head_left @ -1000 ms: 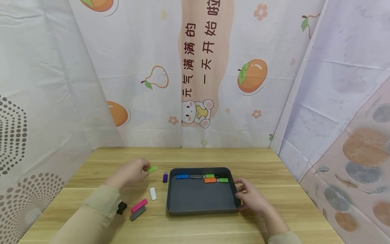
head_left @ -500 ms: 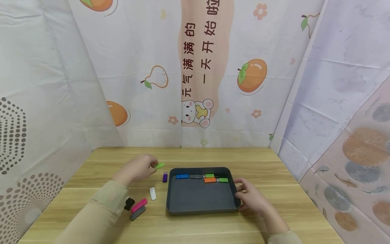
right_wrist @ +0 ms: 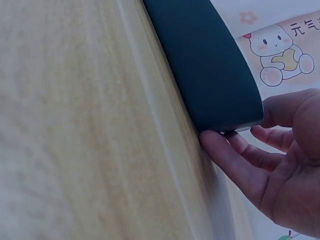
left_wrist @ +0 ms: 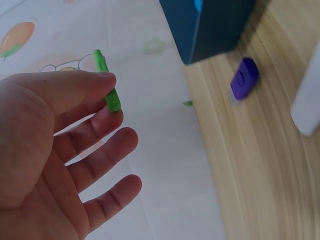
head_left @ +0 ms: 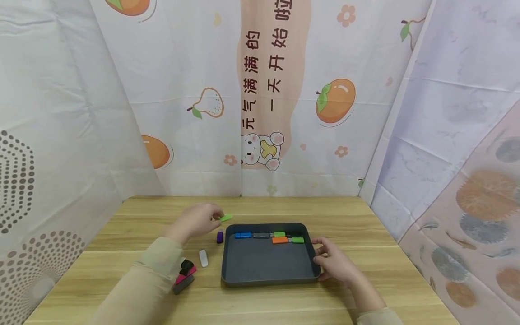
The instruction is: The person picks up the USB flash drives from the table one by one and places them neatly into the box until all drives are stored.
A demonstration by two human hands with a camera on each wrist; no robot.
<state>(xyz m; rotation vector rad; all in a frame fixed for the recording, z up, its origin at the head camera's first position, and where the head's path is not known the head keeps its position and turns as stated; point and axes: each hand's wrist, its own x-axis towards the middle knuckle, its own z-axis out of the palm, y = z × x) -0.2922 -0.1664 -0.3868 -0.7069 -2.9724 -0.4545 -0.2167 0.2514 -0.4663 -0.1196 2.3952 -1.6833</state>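
My left hand [head_left: 199, 219] pinches a bright green USB flash drive [left_wrist: 114, 100] between thumb and index finger, beyond the tray's far left corner. In the left wrist view its other fingers are spread and loosely bent. At the right end of the dark grey tray [head_left: 268, 266], my right hand [head_left: 333, 259] holds the rim, its fingertips against the outer wall. Inside the tray lie a blue drive [head_left: 243, 235], a grey drive [head_left: 261, 235], an orange drive [head_left: 279, 240] and two green drives [head_left: 298, 240] near the far wall.
Left of the tray lie a purple drive [head_left: 220, 237] and a white drive [head_left: 203, 258]. Closer in are a pink drive [head_left: 178, 279], partly covered by the black wrist camera [head_left: 187, 266], and a dark grey drive [head_left: 183, 285]. A printed curtain [head_left: 203, 149] hangs behind the table.
My left hand has moved right and slightly away from me with the green flash drive, nearing the tray's far left corner. The right hand and the tray have stayed put.
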